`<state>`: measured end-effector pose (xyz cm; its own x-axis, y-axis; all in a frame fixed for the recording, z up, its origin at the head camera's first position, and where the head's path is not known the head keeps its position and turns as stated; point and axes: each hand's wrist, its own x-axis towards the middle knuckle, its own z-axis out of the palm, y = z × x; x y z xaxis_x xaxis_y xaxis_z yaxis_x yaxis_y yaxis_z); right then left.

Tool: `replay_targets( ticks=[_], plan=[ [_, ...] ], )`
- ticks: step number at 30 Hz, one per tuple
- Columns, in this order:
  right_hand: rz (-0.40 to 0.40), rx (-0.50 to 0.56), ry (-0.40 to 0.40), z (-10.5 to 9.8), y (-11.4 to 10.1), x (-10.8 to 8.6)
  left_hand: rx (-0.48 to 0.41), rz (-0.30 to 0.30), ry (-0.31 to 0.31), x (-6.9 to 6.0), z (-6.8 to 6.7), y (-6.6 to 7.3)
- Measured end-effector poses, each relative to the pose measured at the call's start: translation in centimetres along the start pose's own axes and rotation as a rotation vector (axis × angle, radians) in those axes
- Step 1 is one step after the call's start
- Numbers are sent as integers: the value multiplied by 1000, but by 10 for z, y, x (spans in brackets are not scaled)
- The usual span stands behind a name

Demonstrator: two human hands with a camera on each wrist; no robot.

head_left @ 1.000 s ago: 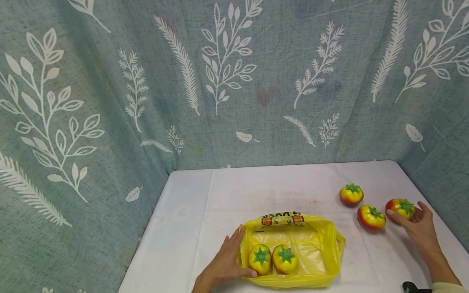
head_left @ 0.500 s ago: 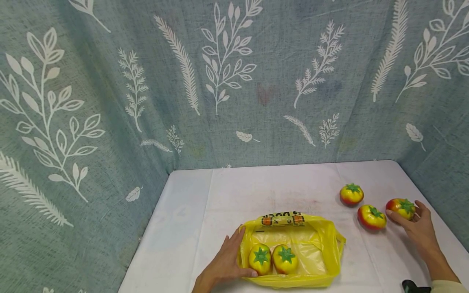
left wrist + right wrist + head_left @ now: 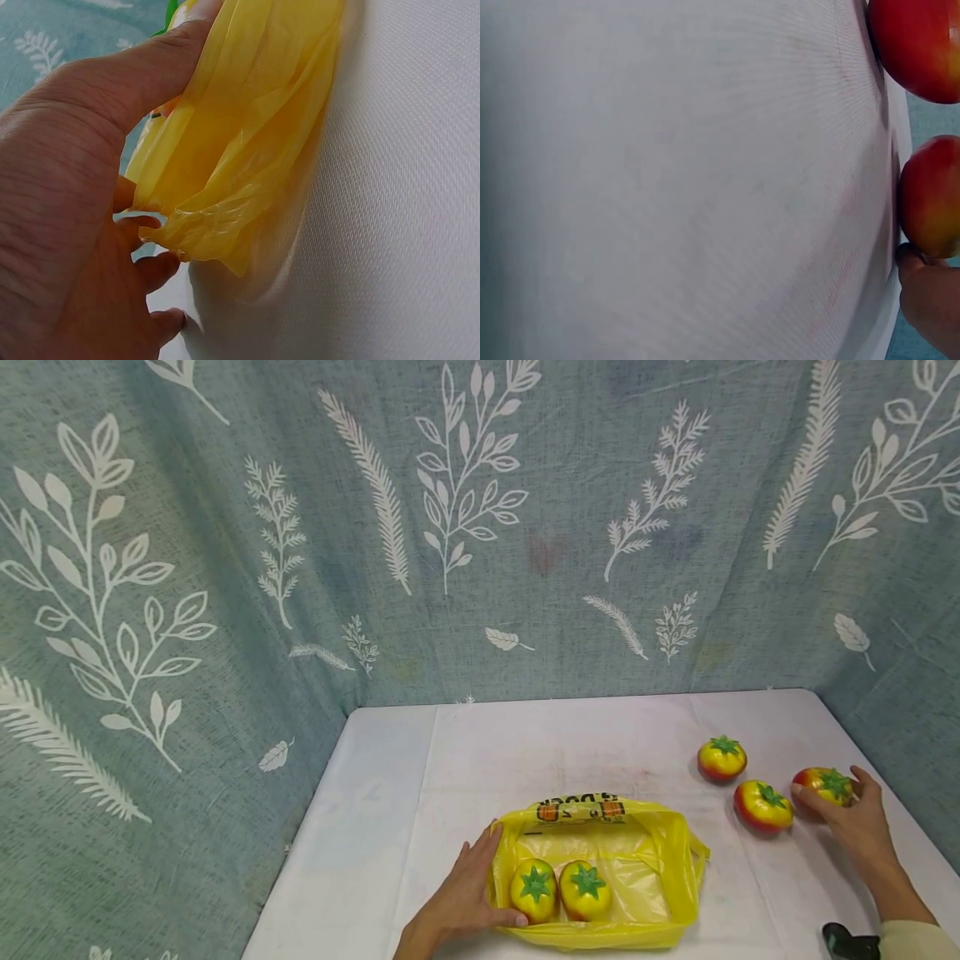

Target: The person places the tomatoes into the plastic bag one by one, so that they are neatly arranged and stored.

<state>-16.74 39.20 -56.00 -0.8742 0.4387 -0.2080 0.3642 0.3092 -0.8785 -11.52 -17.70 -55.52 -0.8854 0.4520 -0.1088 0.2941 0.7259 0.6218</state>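
Note:
A yellow plastic bag [image 3: 637, 935] lies with its mouth open at the table's front. Inside, at its left end, two yellow toy tomatoes [image 3: 533, 893] [image 3: 586, 893] with green leaf tops sit side by side. My left hand [image 3: 461, 897] grips the bag's left side; in the left wrist view the hand [image 3: 82, 180] has its thumb over the bag's edge [image 3: 232, 127] and fingers beneath. Far right, my right hand [image 3: 862, 831] holds a red-yellow tomato [image 3: 817, 783] on the table between thumb and fingers. In the right wrist view the thumb [image 3: 934, 304] touches a tomato [image 3: 934, 199].
Two more red-yellow tomatoes [image 3: 763, 806] [image 3: 722, 758] rest on the white table [image 3: 375, 827], left of my right hand. A dark object [image 3: 849, 941] lies at the front right, by the sleeve. Patterned blue-green cloth [image 3: 562, 527] hangs behind the table and at both sides.
My right wrist has risen slightly in the head view, with its fingers still at the same tomato. The left hand and the bag have kept their places.

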Motion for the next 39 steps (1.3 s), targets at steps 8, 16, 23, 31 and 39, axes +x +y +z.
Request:
replay_targets(
  ticks=[8, 16, 23, 31, 39],
  plan=[
    [15, -17, 12, 1, 4, 5, -2, 8, 1, 0, 0, 0],
    [48, -100, 7, 0, 0, 2, -3, 5, -2, 0, -1, 0],
    [62, -125, 15, 1, -6, -4, 4, 6, 1, 1, 0, 0],
    [50, -124, 4, -1, -10, -8, -7, 6, 2, 1, 0, 0],
    [13, -139, -13, -6, -13, -9, -4, 0, 6, 0, 0, 0]
  ],
)
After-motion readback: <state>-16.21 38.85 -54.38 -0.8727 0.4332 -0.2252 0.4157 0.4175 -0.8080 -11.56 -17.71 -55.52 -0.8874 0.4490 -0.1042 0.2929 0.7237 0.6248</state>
